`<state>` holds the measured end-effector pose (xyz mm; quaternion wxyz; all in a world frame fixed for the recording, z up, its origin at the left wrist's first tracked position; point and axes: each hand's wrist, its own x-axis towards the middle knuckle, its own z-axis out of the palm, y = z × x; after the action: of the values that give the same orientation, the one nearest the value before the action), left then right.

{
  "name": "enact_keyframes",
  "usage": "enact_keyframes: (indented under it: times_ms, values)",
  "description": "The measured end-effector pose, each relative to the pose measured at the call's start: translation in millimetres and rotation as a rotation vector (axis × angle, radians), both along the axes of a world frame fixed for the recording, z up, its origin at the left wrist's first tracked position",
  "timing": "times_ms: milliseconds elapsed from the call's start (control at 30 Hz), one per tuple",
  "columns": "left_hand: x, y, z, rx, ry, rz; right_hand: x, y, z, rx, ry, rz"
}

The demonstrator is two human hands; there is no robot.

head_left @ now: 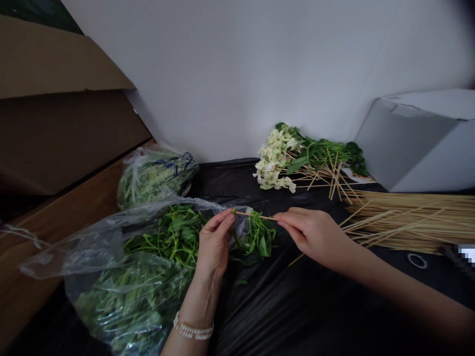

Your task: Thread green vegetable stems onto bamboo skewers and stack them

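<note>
My right hand is closed around one end of a thin bamboo skewer, held nearly level. At the skewer's other end, my left hand pinches a small bit of green between thumb and forefinger. A bunch of leafy greens shows just under the skewer; whether it is threaded on or lies behind cannot be made out. Left of my left hand, more loose leafy greens spill from an opened clear plastic bag.
A second bag of greens stands behind. Skewered pale leaves and green bunches lie by the wall. Loose bamboo skewers are piled at right, near a white box and a ring. A cardboard box is at left; black plastic sheeting covers the surface.
</note>
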<state>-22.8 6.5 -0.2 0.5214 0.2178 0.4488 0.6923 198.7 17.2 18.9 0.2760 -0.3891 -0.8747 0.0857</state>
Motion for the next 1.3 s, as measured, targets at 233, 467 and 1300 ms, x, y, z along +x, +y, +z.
enact_keyframes:
  times_ms: [233, 467, 1300]
  values:
    - [-2.3, -1.1, -0.8, -0.045, -0.072, -0.094, -1.0, 0.0, -0.6, -0.011, 0.033, 0.001]
    - [-3.3, 0.1, -3.1, -0.051, -0.100, -0.128, -2.2, -1.0, -2.1, -0.026, 0.047, 0.005]
    - [1.5, -29.5, 40.6, 0.097, 0.620, -0.220, 11.3, 6.2, 7.4, 0.081, 0.088, -0.068]
